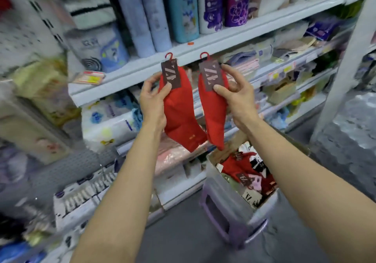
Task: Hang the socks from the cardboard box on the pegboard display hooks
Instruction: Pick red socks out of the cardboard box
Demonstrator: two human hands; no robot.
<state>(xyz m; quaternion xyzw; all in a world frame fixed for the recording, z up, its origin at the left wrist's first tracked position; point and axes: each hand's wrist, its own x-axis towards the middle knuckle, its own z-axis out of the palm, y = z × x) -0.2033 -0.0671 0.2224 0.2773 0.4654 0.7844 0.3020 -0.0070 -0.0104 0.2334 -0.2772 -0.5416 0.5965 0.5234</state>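
Note:
I hold two pairs of red socks up in front of the shelves. My left hand (pixel 152 98) pinches the left red sock pair (pixel 181 118) just under its brown label and red plastic hook. My right hand (pixel 234 96) pinches the right red sock pair (pixel 215 118) at its brown label. Below them the cardboard box (pixel 227 193) rests on a purple plastic stool (pixel 225 220) and holds several more socks, red, black, white and pink. A white pegboard (pixel 18 36) shows blurred at the far left.
White shelves (pixel 183 51) ahead carry bottles, towels and packaged goods. Packs of goods lie on the lower left shelves. A white upright post (pixel 345 75) stands at the right, with grey floor beyond it.

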